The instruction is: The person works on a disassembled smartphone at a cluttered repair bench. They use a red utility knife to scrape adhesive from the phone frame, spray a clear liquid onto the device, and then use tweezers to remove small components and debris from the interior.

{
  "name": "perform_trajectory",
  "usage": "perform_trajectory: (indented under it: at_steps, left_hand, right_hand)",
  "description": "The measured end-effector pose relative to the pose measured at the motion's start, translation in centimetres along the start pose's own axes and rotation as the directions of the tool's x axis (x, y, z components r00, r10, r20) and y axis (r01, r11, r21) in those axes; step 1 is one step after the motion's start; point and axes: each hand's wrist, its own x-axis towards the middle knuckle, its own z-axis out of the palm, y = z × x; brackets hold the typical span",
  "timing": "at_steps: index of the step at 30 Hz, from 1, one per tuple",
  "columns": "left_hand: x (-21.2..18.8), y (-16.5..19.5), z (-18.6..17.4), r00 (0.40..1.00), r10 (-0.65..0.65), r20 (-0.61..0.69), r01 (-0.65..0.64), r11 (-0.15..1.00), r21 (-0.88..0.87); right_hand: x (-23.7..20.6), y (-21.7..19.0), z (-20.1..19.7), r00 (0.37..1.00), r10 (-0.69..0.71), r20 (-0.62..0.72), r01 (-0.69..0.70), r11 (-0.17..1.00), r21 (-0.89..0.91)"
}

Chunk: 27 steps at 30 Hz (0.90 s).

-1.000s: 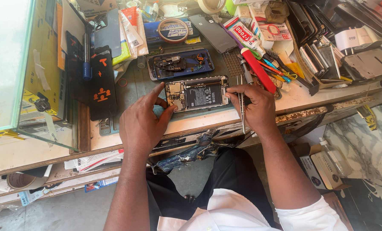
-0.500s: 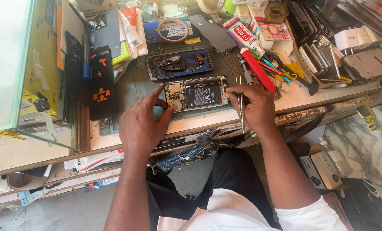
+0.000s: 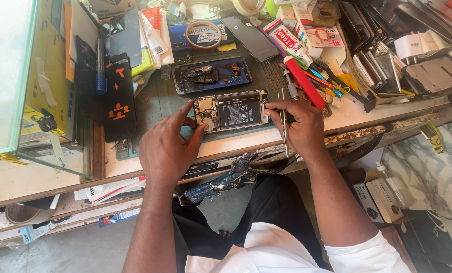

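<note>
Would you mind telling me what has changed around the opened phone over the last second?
Almost nothing. The left hand still steadies the opened phone at its left end, and the right hand still holds the tweezers at its right end. The blue phone frame behind stays put.

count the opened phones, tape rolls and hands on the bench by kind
opened phones: 2, one between the hands, one with a blue frame
tape rolls: 1
hands: 2, left hand, right hand
total: 5

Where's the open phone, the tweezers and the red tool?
Open phone [image 3: 232,111], head view, on its black battery.
Tweezers [image 3: 284,126], head view, mid-shaft.
Red tool [image 3: 304,83], head view, middle of its body.
</note>
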Motion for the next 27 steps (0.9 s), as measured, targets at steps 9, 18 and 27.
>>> perform_trajectory:
  at_steps: [9, 18, 27]
  left_hand:
    - [-0.06, 0.05, -0.02, 1.0, 0.002, 0.0, -0.002, 1.0, 0.013]
    - [-0.13, -0.09, -0.02, 1.0, 0.005, -0.018, -0.005, 1.0, 0.003]
    - [-0.25, -0.24, 0.1, 0.999, 0.029, -0.045, -0.029, 0.999, -0.021]
  right_hand:
    - [-0.01, 0.02, 0.04, 1.0, -0.029, -0.009, 0.029, 1.0, 0.001]
    - [-0.01, 0.02, 0.01, 1.0, -0.028, -0.008, 0.028, 1.0, -0.008]
    - [0.01, -0.04, -0.05, 0.999, -0.051, -0.009, 0.051, 0.999, 0.001]
